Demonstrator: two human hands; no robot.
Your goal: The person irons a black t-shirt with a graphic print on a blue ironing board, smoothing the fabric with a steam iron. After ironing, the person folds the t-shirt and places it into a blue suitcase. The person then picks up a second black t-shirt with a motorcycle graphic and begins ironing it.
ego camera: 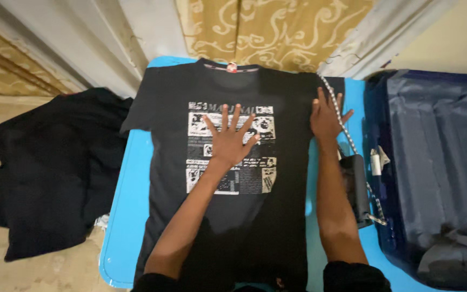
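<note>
A black T-shirt [168, 178] with a white printed panel on the chest lies spread face up on a light blue table [122, 216]. My left hand [229, 139] rests flat on the print, fingers spread apart. At the shirt's right edge, my right hand [326, 116] presses flat near the right sleeve, which is folded in. Neither hand grips anything.
An open dark blue suitcase [439, 162] stands to the right. A black clothes iron [355, 186] with a braided cord [344, 127] sits on the table's right side. A heap of black clothes [49, 162] lies on the floor at left. Curtains hang behind.
</note>
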